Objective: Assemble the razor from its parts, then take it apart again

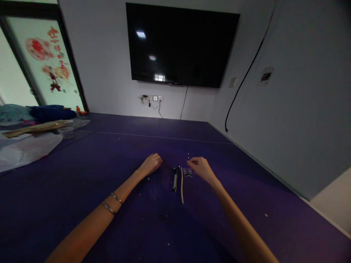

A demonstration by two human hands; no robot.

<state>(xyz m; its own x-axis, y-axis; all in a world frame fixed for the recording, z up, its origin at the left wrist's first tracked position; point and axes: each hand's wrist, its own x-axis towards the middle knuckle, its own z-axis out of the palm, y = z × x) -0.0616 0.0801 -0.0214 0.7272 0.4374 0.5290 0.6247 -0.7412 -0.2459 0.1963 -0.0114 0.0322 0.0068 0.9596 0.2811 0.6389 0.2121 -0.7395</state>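
My left hand (152, 163) is closed, its fingers curled in low over the purple surface (131, 219); whatever it may hold is hidden. Thumb and forefinger of my right hand (201, 168) come together in a pinch, and anything between them is too small to name. Just under those fingertips lies a small flat piece with a dark-and-pale pattern (188, 172). Between the hands are a long thin beige strip (182, 188) and, left of it, a slim dark item with a pale face (174, 182). Tiny white bits (188, 157) lie beyond them.
A dark television (181, 44) hangs on the wall above several sockets (155, 98). At right, a black cable (244, 78) dangles down the wall. White plastic sheeting (30, 148) and blue cloth (52, 112) are piled at far left beside a glass door (41, 58).
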